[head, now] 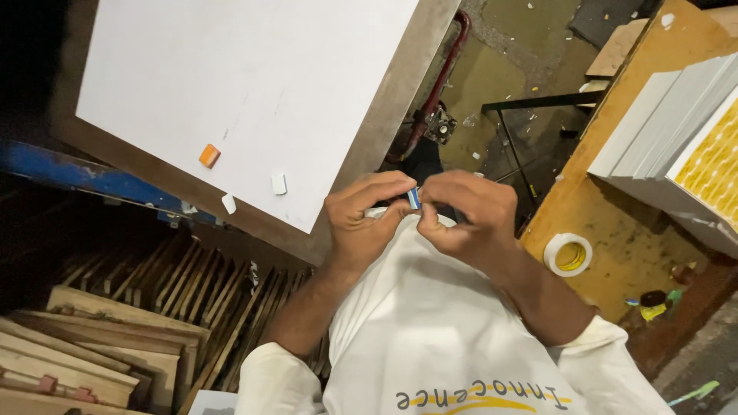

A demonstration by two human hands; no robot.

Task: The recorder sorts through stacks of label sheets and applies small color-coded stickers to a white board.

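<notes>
- Head view shows the left hand (360,223) and the right hand (465,211) close together in front of the person's white shirt (430,323), above the floor and not over any surface.
- Both hands pinch one small blue and white piece (413,197) between fingertips. Each grip is clenched on it, and it is very small.
- I think the piece could slip out. Only fingertips hold it, and nothing is under it to catch it.
- If it falls, it may be hard to find. The floor (500,69) below is dark and full of little scraps.
- The white board (231,84) lies just beside the left hand. An orange bit (209,155) and two white bits (278,184) sit near its lower edge, so an elbow bump could knock them off.
- The tape roll (569,254) rests near the edge of the wooden surface (615,223), close to the right arm, and could get pushed off too.
</notes>
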